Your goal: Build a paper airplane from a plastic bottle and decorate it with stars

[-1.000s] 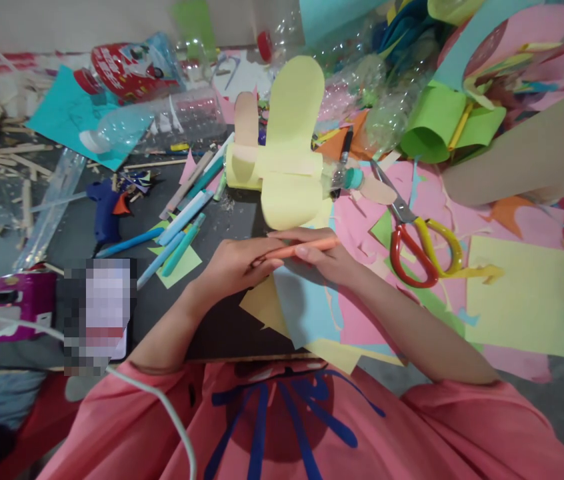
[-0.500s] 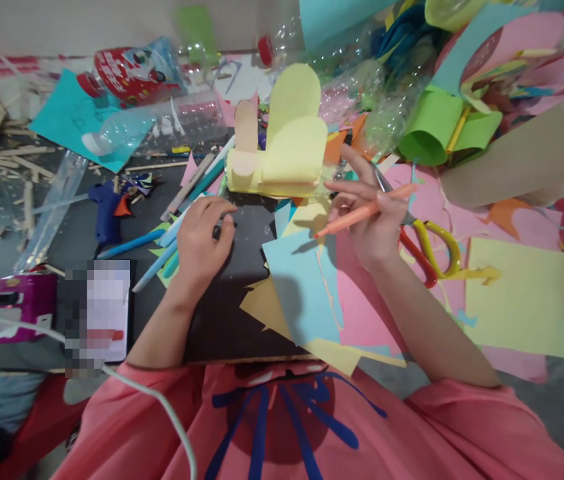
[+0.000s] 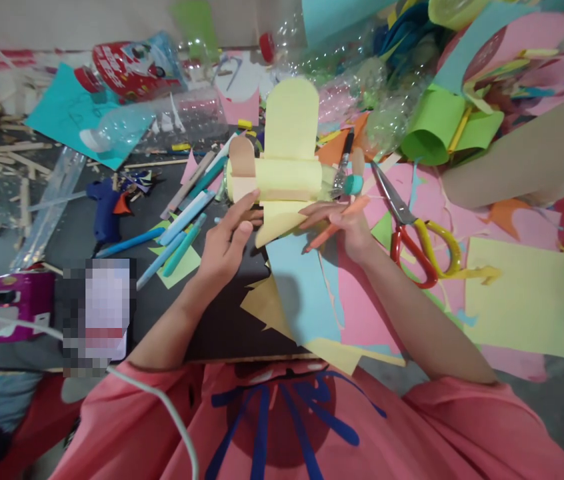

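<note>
A clear plastic bottle wrapped in yellow paper (image 3: 289, 177) lies sideways in front of me, its green cap (image 3: 353, 185) pointing right. One rounded yellow flap (image 3: 292, 120) stretches away from me, another hangs over the near side, and a wooden craft stick (image 3: 243, 158) sits across the left end. My left hand (image 3: 227, 243) is open, its fingertips touching the bottle's near left edge. An orange marker (image 3: 339, 223) is gripped in my right hand (image 3: 355, 233), tip pointing down left, while its outstretched fingers touch the near flap.
Scissors (image 3: 415, 230) with red and yellow handles lie right, on pink paper. Several markers (image 3: 187, 217), a blue glue gun (image 3: 106, 210) and a phone (image 3: 107, 307) are at left. Plastic bottles (image 3: 162, 127) lie behind; a cardboard tube (image 3: 522, 157) is at far right.
Both hands have moved in to the wrapped bottle, the right one down and left with the marker. The bottle has turned, and the near flap now tips toward me.
</note>
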Demonstrator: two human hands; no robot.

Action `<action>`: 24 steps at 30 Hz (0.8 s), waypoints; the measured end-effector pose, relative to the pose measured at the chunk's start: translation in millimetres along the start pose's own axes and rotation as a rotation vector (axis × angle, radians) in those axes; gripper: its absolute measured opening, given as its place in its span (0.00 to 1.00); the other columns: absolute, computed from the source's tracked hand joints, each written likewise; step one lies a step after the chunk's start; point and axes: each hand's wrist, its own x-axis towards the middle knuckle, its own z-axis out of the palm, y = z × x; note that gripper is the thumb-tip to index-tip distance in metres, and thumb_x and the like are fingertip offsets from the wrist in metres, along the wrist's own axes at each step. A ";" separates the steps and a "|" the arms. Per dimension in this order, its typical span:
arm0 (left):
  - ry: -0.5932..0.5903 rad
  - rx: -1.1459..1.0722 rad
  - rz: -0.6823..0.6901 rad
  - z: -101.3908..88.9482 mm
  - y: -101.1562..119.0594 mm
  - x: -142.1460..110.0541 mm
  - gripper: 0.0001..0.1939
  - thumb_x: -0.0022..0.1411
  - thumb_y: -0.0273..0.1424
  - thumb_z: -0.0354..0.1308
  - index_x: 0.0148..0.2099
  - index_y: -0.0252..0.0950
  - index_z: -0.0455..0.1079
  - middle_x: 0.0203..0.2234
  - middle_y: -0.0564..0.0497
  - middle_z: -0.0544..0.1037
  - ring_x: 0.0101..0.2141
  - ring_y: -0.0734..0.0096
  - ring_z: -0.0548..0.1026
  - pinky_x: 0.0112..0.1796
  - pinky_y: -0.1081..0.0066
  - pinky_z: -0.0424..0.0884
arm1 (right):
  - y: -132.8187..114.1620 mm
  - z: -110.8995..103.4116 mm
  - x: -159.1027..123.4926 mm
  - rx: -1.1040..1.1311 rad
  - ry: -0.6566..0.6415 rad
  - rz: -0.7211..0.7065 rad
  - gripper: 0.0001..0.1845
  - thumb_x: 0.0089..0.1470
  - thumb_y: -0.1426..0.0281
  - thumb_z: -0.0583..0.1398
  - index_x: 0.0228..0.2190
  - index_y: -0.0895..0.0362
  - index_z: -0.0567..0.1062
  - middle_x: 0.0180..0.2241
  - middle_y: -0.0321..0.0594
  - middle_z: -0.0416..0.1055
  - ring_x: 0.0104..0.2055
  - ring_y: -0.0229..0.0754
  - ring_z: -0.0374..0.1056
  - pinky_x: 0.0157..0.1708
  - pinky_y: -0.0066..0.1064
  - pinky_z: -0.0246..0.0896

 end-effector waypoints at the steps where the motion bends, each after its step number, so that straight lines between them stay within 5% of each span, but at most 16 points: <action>1: -0.007 -0.026 -0.014 -0.3 -0.5 1.1 0.30 0.74 0.51 0.37 0.64 0.40 0.67 0.49 0.43 0.82 0.47 0.61 0.81 0.49 0.63 0.75 | -1.0 -1.2 0.0 0.037 -0.027 0.025 0.25 0.52 0.48 0.57 0.20 0.52 0.80 0.36 0.45 0.83 0.39 0.51 0.77 0.45 0.48 0.74; 5: -0.155 0.195 0.010 1.8 -4.8 6.3 0.25 0.73 0.47 0.46 0.57 0.39 0.75 0.41 0.45 0.81 0.43 0.60 0.78 0.47 0.63 0.73 | -4.5 -5.3 -0.5 0.083 -0.141 0.096 0.21 0.52 0.58 0.57 0.15 0.53 0.75 0.28 0.46 0.82 0.34 0.50 0.77 0.49 0.49 0.72; 10: -0.374 0.456 0.068 9.9 -7.5 6.7 0.25 0.67 0.43 0.57 0.63 0.41 0.71 0.38 0.47 0.76 0.43 0.57 0.74 0.48 0.62 0.69 | -7.0 -7.0 -0.3 0.006 -0.173 0.173 0.17 0.50 0.63 0.55 0.15 0.52 0.74 0.23 0.42 0.78 0.39 0.52 0.77 0.46 0.48 0.73; 24: -0.449 0.575 -0.057 18.0 8.2 11.5 0.32 0.64 0.48 0.60 0.66 0.44 0.67 0.42 0.44 0.72 0.46 0.49 0.70 0.47 0.56 0.65 | 0.0 -3.9 4.1 0.100 0.101 0.217 0.21 0.50 0.50 0.60 0.22 0.54 0.77 0.23 0.41 0.78 0.25 0.45 0.73 0.28 0.37 0.71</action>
